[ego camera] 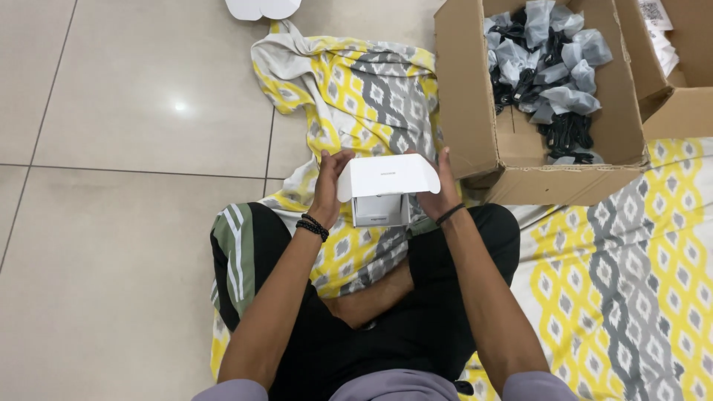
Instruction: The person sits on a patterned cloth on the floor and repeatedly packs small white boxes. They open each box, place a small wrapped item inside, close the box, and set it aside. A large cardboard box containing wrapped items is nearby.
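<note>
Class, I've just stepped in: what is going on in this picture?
A person sits cross-legged on a yellow, grey and white patterned cloth spread over a tiled floor. Both hands hold a small white cardboard box with its lid flap raised, the left hand on one side, the right hand on the other. Beside them stands an open brown cardboard carton filled with black items in clear plastic bags.
</note>
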